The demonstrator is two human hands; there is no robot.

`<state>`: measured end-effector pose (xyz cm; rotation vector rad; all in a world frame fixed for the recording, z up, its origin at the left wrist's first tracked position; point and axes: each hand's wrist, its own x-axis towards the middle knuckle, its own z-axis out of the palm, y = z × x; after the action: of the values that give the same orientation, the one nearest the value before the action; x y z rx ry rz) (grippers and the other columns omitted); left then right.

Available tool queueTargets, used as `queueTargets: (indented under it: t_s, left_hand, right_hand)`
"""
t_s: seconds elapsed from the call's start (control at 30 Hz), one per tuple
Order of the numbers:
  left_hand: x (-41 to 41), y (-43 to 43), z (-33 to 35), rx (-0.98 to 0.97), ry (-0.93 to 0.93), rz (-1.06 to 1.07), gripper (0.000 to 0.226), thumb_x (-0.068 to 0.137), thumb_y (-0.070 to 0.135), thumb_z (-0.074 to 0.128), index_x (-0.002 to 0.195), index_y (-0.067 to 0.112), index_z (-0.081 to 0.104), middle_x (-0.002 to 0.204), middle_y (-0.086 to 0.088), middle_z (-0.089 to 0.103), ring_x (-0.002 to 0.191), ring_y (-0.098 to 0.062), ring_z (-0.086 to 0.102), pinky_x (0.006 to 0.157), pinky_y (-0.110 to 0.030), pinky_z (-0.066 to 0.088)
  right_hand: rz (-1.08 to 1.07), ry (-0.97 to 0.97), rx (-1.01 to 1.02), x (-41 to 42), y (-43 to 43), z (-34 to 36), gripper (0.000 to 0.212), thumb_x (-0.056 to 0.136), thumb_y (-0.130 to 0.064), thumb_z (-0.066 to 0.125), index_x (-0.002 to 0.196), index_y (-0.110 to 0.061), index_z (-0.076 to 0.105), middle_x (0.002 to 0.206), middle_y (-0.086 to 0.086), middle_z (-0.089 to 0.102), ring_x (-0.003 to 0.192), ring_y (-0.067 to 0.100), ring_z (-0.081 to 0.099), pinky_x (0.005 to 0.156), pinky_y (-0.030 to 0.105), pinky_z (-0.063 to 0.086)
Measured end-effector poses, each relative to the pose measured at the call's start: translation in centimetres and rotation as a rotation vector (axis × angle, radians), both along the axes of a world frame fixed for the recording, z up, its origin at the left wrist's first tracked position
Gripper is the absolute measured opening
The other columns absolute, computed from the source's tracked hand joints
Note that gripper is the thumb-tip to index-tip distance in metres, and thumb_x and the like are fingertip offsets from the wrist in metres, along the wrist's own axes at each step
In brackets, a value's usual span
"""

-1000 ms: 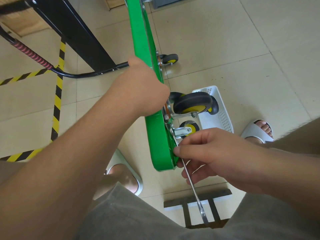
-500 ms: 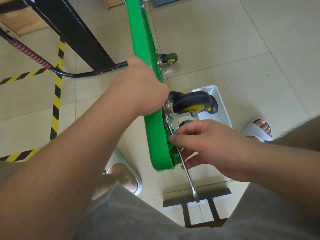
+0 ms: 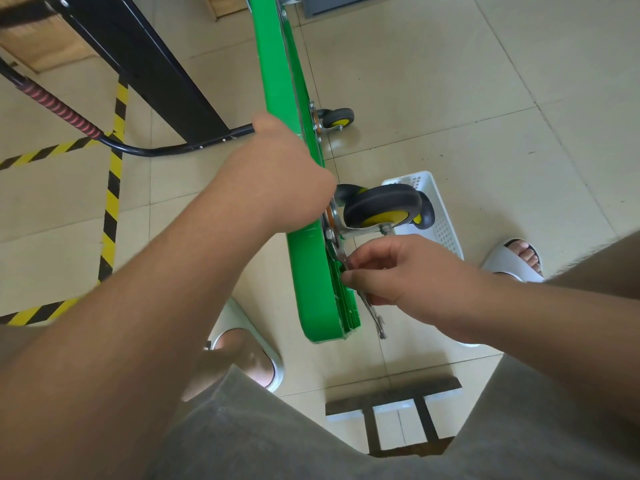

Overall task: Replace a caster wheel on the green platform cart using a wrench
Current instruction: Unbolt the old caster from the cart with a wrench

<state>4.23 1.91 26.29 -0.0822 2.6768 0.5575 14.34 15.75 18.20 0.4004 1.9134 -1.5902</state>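
Note:
The green platform cart [image 3: 277,64] stands on its edge, underside facing right. My left hand [image 3: 277,178] grips the cart's upper edge, fingers curled over it and hidden behind the deck. A black caster wheel with a yellow hub [image 3: 382,207] sticks out from its metal bracket just below that hand. My right hand [image 3: 391,271] pinches a slim metal wrench [image 3: 375,320] against the cart's underside beneath the caster. The wrench head is hidden by my fingers; its free end pokes out below the hand. A second caster [image 3: 337,119] sits farther up the deck.
A white perforated basket [image 3: 440,209] lies on the tiled floor behind the caster. The cart's black handle with a red grip [image 3: 62,109] curves left. Yellow-black floor tape [image 3: 110,202] runs at left. A dark metal frame [image 3: 394,400] lies near my knees; my sandalled feet flank the cart.
My right hand has moved up along the cart toward the caster, and the wrench's free end has swung up and closer to the deck. My left hand stays put.

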Motion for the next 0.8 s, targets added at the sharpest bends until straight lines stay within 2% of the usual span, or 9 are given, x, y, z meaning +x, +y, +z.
queueTargets:
  t_s: [0.1, 0.27, 0.53, 0.7, 0.8]
  left_hand:
    - [0.0, 0.0, 0.0, 0.006, 0.003, 0.005, 0.037, 0.097, 0.016, 0.055, 0.121, 0.012, 0.027, 0.095, -0.004, 0.052, 0.075, -0.019, 0.062, 0.047, -0.031, 0.046]
    - [0.0, -0.1, 0.0, 0.014, 0.002, 0.002, 0.037, 0.098, 0.018, 0.055, 0.121, 0.012, 0.027, 0.094, -0.003, 0.052, 0.074, -0.018, 0.061, 0.046, -0.029, 0.043]
    - [0.0, 0.1, 0.0, -0.013, 0.015, -0.014, 0.037, 0.098, 0.018, 0.055, 0.121, 0.011, 0.027, 0.089, -0.003, 0.051, 0.071, -0.017, 0.058, 0.046, -0.030, 0.040]
    - [0.0, 0.1, -0.1, -0.022, 0.024, -0.009, 0.037, 0.097, 0.019, 0.056, 0.119, 0.013, 0.027, 0.089, -0.001, 0.050, 0.072, -0.018, 0.060, 0.045, -0.030, 0.040]
    - [0.0, 0.1, -0.1, -0.024, 0.021, -0.010, 0.037, 0.097, 0.018, 0.056, 0.119, 0.012, 0.027, 0.088, -0.001, 0.050, 0.071, -0.018, 0.060, 0.045, -0.029, 0.041]
  right_hand:
    - [0.001, -0.079, -0.040, 0.6, 0.0, 0.3, 0.010, 0.089, -0.026, 0.077, 0.098, -0.020, 0.077, 0.098, 0.009, 0.078, 0.096, 0.030, 0.074, 0.087, 0.043, 0.063]
    - [0.022, -0.135, -0.096, 1.9, 0.1, 1.5, 0.010, 0.092, -0.023, 0.074, 0.096, -0.015, 0.078, 0.087, 0.008, 0.077, 0.076, 0.018, 0.074, 0.074, 0.034, 0.065]
    - [-0.066, -0.186, -0.230, 2.2, 0.1, 3.2, 0.019, 0.093, -0.024, 0.071, 0.097, -0.007, 0.077, 0.094, 0.015, 0.076, 0.070, 0.020, 0.071, 0.067, 0.032, 0.063]
    - [-0.072, -0.144, -0.252, 1.3, -0.2, 2.9, 0.019, 0.095, -0.023, 0.069, 0.100, -0.006, 0.076, 0.088, 0.010, 0.077, 0.067, 0.015, 0.069, 0.068, 0.031, 0.062]
    - [-0.069, -0.123, -0.232, 1.1, -0.3, 2.5, 0.019, 0.095, -0.022, 0.069, 0.101, -0.006, 0.076, 0.094, 0.014, 0.077, 0.069, 0.017, 0.069, 0.068, 0.033, 0.063]
